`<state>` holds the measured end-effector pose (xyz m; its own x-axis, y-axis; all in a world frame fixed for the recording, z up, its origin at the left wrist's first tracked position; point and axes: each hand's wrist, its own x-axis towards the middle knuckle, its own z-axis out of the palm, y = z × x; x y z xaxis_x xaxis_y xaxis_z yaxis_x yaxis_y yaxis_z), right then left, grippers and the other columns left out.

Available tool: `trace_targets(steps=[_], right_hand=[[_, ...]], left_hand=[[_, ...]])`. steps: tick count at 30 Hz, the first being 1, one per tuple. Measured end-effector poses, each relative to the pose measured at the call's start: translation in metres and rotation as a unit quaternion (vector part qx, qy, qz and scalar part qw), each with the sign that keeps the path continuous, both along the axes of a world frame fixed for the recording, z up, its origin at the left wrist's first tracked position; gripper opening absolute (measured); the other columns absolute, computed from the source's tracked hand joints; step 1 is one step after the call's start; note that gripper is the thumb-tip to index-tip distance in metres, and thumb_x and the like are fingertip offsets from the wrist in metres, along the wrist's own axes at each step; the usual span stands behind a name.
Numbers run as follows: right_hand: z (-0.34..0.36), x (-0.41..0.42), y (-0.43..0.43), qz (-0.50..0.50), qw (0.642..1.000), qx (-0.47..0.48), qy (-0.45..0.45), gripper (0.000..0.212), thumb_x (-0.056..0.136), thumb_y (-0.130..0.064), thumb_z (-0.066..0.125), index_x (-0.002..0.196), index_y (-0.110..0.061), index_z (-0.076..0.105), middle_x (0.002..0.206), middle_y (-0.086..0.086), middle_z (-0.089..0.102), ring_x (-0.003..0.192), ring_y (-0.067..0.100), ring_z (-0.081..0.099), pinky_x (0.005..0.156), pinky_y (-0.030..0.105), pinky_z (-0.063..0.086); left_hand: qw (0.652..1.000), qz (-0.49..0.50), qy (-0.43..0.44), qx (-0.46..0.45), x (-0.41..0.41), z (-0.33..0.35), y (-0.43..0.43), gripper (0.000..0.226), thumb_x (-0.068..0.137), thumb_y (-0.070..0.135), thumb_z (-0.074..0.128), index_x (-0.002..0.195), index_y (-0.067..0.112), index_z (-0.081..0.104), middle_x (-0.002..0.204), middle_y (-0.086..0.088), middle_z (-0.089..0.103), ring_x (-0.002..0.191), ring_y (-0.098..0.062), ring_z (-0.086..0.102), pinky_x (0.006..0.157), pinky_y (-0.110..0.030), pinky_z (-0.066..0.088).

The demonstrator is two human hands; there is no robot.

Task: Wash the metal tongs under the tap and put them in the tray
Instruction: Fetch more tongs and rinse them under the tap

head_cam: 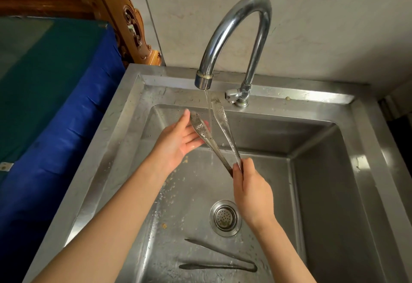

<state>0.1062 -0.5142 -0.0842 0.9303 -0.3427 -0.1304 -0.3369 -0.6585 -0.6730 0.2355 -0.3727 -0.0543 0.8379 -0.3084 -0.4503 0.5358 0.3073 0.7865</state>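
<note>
Steel perforated tongs (225,130) under the stream (209,109) from a curved chrome tap (256,1); right hand (252,195) pinches the joined end, flat left hand (178,142) backs one blade.

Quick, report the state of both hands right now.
Left hand: open, flat against one blade of the tongs.
Right hand: closed, pinching the tongs at their joined end.

Right in front of you is a steel sink (124,113), its basin wet, with a round strainer (225,217) in the drain. A few food crumbs (164,226) lie on the basin floor left of the strainer. To your left, a blue cover (66,109) hangs beside the sink, with a green sheet (44,55) on top. Carved wood (131,22) stands behind it, against the pale wall (312,26).
</note>
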Motion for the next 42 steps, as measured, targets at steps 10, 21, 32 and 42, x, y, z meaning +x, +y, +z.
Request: trace_targets(steps=[10,21,32,42], right_hand=[[-0.01,-0.008,-0.002,0.021,1.0,0.003,-0.011,0.02,0.096,-0.039,0.032,0.083,-0.024,0.035,0.068,-0.004,0.056,0.061,0.028,0.055,0.052,0.034,0.038],[-0.019,-0.021,-0.001,-0.068,0.996,0.035,-0.037,0.027,0.095,-0.033,0.039,0.07,-0.031,0.029,0.069,-0.002,0.06,0.06,0.029,0.055,0.053,0.037,0.041],[-0.029,-0.026,-0.004,-0.056,0.995,0.051,-0.062,0.02,0.092,-0.032,0.049,0.079,-0.037,0.035,0.06,-0.013,0.044,0.054,0.007,0.048,0.047,0.017,0.033],[-0.021,-0.001,-0.008,0.051,0.992,0.104,-0.042,0.024,0.087,-0.036,0.06,0.077,-0.038,0.038,0.052,-0.008,0.036,0.052,0.005,0.044,0.049,0.016,0.034]], left_hand=[[0.997,-0.018,-0.047,0.064,-0.001,-0.003,-0.003,0.022,0.096,0.01,0.042,0.095,0.007,0.064,0.086,-0.006,0.075,0.08,-0.016,0.072,0.066,-0.03,0.059],[0.992,-0.066,-0.089,0.053,0.001,-0.006,-0.015,0.025,0.095,0.0,0.038,0.103,0.016,0.056,0.08,0.003,0.076,0.077,-0.015,0.072,0.062,-0.025,0.057],[0.995,-0.041,-0.069,0.06,0.0,-0.009,-0.029,0.025,0.093,0.006,0.046,0.116,0.009,0.055,0.096,-0.003,0.067,0.08,-0.015,0.067,0.074,-0.032,0.058],[0.999,0.017,0.014,-0.025,0.0,-0.007,-0.029,0.042,0.098,0.033,0.037,0.127,0.006,0.05,0.118,-0.012,0.065,0.104,-0.023,0.062,0.085,-0.035,0.051]])
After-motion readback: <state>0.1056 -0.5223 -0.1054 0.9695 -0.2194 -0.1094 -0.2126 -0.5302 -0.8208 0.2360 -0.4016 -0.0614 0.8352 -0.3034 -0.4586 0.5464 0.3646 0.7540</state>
